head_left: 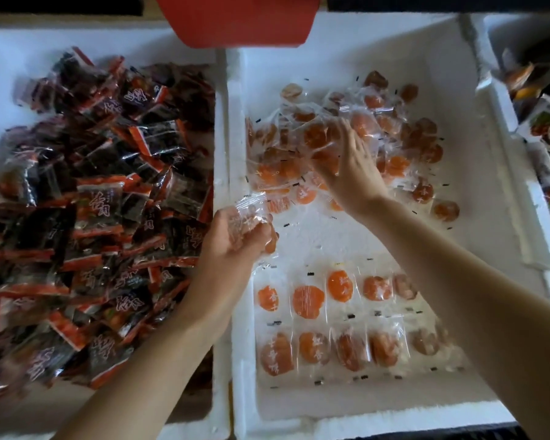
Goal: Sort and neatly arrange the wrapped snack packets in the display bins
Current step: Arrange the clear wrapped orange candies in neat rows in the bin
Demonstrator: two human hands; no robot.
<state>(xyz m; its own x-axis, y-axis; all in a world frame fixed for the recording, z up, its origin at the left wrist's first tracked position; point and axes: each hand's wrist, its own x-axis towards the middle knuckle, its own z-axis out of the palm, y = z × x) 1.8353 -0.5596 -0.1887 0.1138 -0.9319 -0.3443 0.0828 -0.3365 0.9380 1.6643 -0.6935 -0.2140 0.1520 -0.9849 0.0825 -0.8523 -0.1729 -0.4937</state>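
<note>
gripping clear packets (250, 214) in curled left hand (235, 241) fingers; right hand (354, 174) fingers spread flat on the loose orange pile (315, 134) beneath them; neat rows (308, 301) nearer than the fingertips.

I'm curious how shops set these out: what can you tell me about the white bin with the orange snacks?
The white bin looks like thick foam, rectangular. Inside, two neat rows of wrapped orange snacks lie near, a loose heap far. The right hand touches the heap; the left hand holds packets at its left edge.

dim, uneven light | wrapper glare | soft blur | wide-angle edge bending
</note>
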